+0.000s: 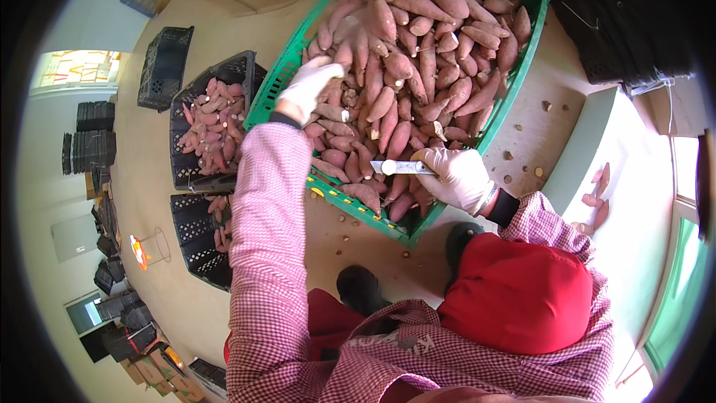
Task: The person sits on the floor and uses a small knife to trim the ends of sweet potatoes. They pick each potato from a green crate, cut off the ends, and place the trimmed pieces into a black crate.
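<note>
Before me stands a large green plastic crate [528,50] heaped with sweet potatoes [391,101], several with cut pale ends. My right hand [456,176], in a white glove, grips a flat metal blade [408,167] over the crate's near part; a round pale slice lies on the blade. My left hand [310,87], gloved in white too, reaches over the crate's left side beside the heap. Its fingertips are bent down near the sweet potatoes, and whether it holds one cannot be told.
Black plastic crates with smaller sweet potatoes [210,129] stand at the left, beside another black crate [165,67]. Several sweet potatoes [601,196] lie on a white surface at the right. Cut pieces [508,155] are scattered on the floor near my dark shoes [358,290].
</note>
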`<state>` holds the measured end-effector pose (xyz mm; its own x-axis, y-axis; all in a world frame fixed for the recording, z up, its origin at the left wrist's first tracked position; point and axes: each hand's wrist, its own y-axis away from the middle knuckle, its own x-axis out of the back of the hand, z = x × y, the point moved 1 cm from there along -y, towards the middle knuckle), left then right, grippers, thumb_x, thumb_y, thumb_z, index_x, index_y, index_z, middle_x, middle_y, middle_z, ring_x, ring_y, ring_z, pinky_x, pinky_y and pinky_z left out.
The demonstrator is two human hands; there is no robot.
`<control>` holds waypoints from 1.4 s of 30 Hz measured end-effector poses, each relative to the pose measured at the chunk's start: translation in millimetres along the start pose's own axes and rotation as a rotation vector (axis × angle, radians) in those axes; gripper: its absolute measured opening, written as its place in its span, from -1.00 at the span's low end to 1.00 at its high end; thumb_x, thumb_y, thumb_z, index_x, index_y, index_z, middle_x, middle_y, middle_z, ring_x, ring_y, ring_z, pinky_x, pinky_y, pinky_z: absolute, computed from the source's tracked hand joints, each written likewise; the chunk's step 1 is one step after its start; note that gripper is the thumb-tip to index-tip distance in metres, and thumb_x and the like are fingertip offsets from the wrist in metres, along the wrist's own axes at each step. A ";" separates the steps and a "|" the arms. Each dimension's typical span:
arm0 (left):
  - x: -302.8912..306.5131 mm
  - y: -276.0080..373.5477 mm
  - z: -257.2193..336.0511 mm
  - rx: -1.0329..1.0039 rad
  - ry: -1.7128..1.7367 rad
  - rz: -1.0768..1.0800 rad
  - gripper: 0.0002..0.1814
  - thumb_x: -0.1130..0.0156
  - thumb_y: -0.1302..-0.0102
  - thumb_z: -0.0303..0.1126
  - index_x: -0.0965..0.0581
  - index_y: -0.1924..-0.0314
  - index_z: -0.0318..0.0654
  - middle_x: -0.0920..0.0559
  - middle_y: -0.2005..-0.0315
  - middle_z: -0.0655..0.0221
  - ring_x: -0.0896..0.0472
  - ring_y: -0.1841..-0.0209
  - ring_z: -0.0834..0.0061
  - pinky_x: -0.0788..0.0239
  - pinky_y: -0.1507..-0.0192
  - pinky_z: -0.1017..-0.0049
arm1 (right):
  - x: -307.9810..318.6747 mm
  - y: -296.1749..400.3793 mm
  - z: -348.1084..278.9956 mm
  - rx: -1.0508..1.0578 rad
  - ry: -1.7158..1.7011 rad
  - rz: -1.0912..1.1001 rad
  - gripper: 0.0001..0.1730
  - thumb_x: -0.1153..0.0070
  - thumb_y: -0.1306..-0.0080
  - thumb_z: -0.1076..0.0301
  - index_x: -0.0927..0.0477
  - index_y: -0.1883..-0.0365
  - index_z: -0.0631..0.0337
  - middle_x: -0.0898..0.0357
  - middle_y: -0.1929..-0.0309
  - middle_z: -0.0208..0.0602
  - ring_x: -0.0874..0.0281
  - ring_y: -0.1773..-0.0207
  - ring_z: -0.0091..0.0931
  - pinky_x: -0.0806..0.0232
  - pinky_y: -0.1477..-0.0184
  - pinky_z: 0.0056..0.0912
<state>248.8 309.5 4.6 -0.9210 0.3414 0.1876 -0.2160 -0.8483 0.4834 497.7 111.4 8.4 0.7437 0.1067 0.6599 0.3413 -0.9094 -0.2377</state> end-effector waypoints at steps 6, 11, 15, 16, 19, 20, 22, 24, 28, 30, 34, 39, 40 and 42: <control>125.0 62.6 -6.9 -0.173 0.780 0.164 -0.67 -0.15 -0.27 -0.28 -0.50 0.04 -0.33 -0.63 0.22 0.25 -0.60 0.28 0.50 -0.47 0.30 0.60 | 0.7 2.2 2.4 -0.031 0.022 -0.031 -0.81 -0.13 -0.09 0.35 -0.58 0.28 0.05 -0.49 0.54 -0.24 -0.52 0.51 -0.27 -0.37 0.44 -0.26; 173.7 88.7 -4.9 -0.051 0.509 1.112 -0.55 -0.12 -0.30 -0.23 -0.42 -0.14 -0.25 -0.54 0.01 0.27 -0.49 -0.05 0.37 -0.29 -0.09 0.43 | -2.8 -0.6 0.8 0.002 0.040 -0.002 -0.80 -0.15 -0.09 0.37 -0.59 0.27 0.06 -0.52 0.52 -0.23 -0.54 0.51 -0.26 -0.38 0.45 -0.29; 69.3 40.9 -29.7 -0.368 -0.073 0.600 -0.64 -0.28 -0.13 -0.37 -0.53 0.04 -0.26 -0.59 0.20 0.32 -0.53 0.13 0.38 -0.38 0.05 0.44 | -1.9 -0.3 -0.7 -0.063 0.034 -0.042 -0.80 -0.15 -0.10 0.37 -0.59 0.26 0.06 -0.53 0.51 -0.23 -0.55 0.48 -0.25 -0.38 0.43 -0.29; 51.6 17.1 -43.6 -0.527 -0.403 0.557 -0.58 -0.30 -0.08 -0.37 -0.52 0.01 -0.22 -0.57 0.16 0.26 -0.52 0.10 0.27 -0.38 0.03 0.37 | -1.5 -1.3 -2.5 -0.044 0.063 -0.040 -0.79 -0.15 -0.10 0.37 -0.59 0.24 0.06 -0.53 0.50 -0.23 -0.55 0.47 -0.26 -0.38 0.42 -0.28; -1.6 -5.2 -45.9 -0.500 -1.158 0.437 -0.43 -0.31 0.01 -0.32 -0.47 -0.09 -0.06 -0.46 -0.01 0.11 -0.47 0.00 0.09 -0.34 -0.05 0.24 | -4.1 0.7 1.9 0.000 0.044 -0.028 -0.78 -0.15 -0.10 0.37 -0.58 0.23 0.07 -0.53 0.49 -0.23 -0.55 0.46 -0.26 -0.38 0.42 -0.28; -10.5 -14.0 -45.1 -0.483 -1.143 0.508 -0.43 -0.33 0.06 -0.31 -0.46 -0.05 0.03 -0.46 0.06 0.10 -0.44 0.01 -0.03 -0.36 -0.01 0.18 | -1.9 0.9 1.8 -0.007 0.069 -0.022 -0.78 -0.15 -0.10 0.37 -0.58 0.23 0.08 -0.52 0.50 -0.24 -0.55 0.48 -0.27 -0.38 0.43 -0.28; -3.7 -13.0 -46.7 -0.542 -1.144 0.489 -0.49 -0.28 -0.01 -0.29 -0.46 -0.05 -0.05 -0.47 0.08 0.10 -0.45 0.04 0.00 -0.36 0.01 0.16 | -6.6 1.3 3.7 -0.006 0.082 -0.008 -0.79 -0.15 -0.10 0.36 -0.58 0.25 0.08 -0.51 0.51 -0.24 -0.54 0.49 -0.27 -0.37 0.45 -0.29; 5.8 -11.4 -52.1 -0.741 -1.140 0.495 -0.56 -0.22 -0.12 -0.30 -0.47 -0.05 -0.14 -0.54 0.18 0.11 -0.51 0.14 0.05 -0.39 0.08 0.20 | -6.2 0.6 2.5 -0.002 0.072 0.001 -0.80 -0.15 -0.11 0.36 -0.58 0.26 0.08 -0.51 0.52 -0.24 -0.54 0.50 -0.27 -0.37 0.46 -0.28; 33.7 -9.6 -57.1 -0.608 -0.624 0.611 -0.66 -0.13 -0.31 -0.29 -0.50 -0.06 -0.22 -0.66 0.28 0.16 -0.64 0.31 0.32 -0.44 0.29 0.43 | -2.6 1.0 1.7 -0.002 0.065 -0.004 -0.81 -0.14 -0.12 0.35 -0.59 0.26 0.06 -0.51 0.53 -0.24 -0.53 0.51 -0.25 -0.37 0.46 -0.27; 45.8 -8.6 -60.3 -0.421 0.033 0.505 -0.72 0.01 -0.41 -0.34 -0.47 -0.01 -0.36 -0.68 0.30 0.19 -0.65 0.40 0.51 -0.44 0.43 0.59 | -2.4 1.2 2.5 0.001 0.056 -0.003 -0.81 -0.15 -0.12 0.35 -0.59 0.26 0.05 -0.52 0.52 -0.23 -0.54 0.50 -0.25 -0.37 0.46 -0.28; 63.6 25.1 -65.0 -0.276 0.398 0.478 -0.66 0.12 -0.45 -0.24 -0.47 0.06 -0.39 -0.67 0.29 0.08 -0.63 0.42 0.43 -0.46 0.35 0.54 | -3.3 0.2 -2.7 -0.044 0.045 -0.028 -0.82 -0.15 -0.12 0.35 -0.61 0.26 0.06 -0.54 0.51 -0.22 -0.56 0.47 -0.25 -0.39 0.42 -0.30; 31.5 74.1 -56.5 -0.315 0.583 0.397 -0.59 0.17 -0.47 -0.15 -0.49 0.16 -0.37 -0.65 0.37 0.19 -0.59 0.43 0.45 -0.40 0.39 0.53 | -1.0 -2.7 -1.8 -0.120 -0.066 -0.006 -0.79 -0.13 -0.19 0.35 -0.60 0.18 0.12 -0.54 0.50 -0.16 -0.57 0.45 -0.27 -0.40 0.38 -0.33; 17.3 86.1 -54.0 -0.325 0.520 0.328 -0.59 0.18 -0.48 -0.16 -0.48 0.10 -0.38 -0.64 0.35 0.22 -0.59 0.41 0.47 -0.40 0.34 0.55 | -0.6 -3.0 -0.8 -0.175 -0.109 0.004 -0.78 -0.12 -0.22 0.35 -0.59 0.15 0.13 -0.53 0.49 -0.16 -0.58 0.44 -0.31 -0.40 0.38 -0.33; -4.8 109.4 -49.1 -0.428 0.334 0.300 -0.63 0.15 -0.48 -0.23 -0.50 0.01 -0.35 -0.64 0.27 0.30 -0.57 0.39 0.56 -0.40 0.28 0.60 | -0.8 -7.3 2.2 -0.306 -0.312 -0.009 -0.71 -0.06 -0.35 0.31 -0.55 0.02 0.23 -0.56 0.38 -0.28 -0.56 0.35 -0.50 -0.41 0.34 -0.40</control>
<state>213.7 195.2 14.6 -0.9985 -0.0230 -0.0488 0.0204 -0.9984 0.0526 495.9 118.9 8.1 0.8956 0.1889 0.4028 0.1977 -0.9801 0.0201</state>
